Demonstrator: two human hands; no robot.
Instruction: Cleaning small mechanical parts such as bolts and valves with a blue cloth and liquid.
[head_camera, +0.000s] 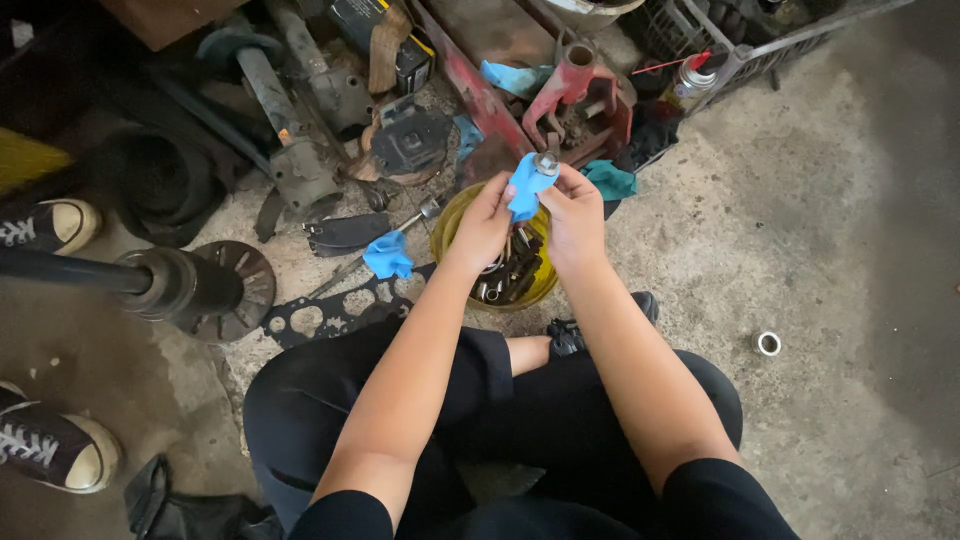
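My left hand (484, 222) and my right hand (577, 210) are raised together over a yellow bowl (446, 232) full of dark bolts and metal parts (510, 277). Between the fingers of both hands is a blue cloth (526, 187) wrapped around a small silver metal part (546, 162), whose round top sticks out above the cloth. I am crouched on the concrete floor, knees in black trousers below the arms.
A second blue cloth (388, 256) and a black gasket (338, 312) lie left of the bowl. An axle with a brake disc (205, 288) reaches in from the left. Red metal equipment (575, 95), a spray can (688, 85) and a small metal ring (767, 343) are nearby. Another person's sneakers (52, 225) stand at left.
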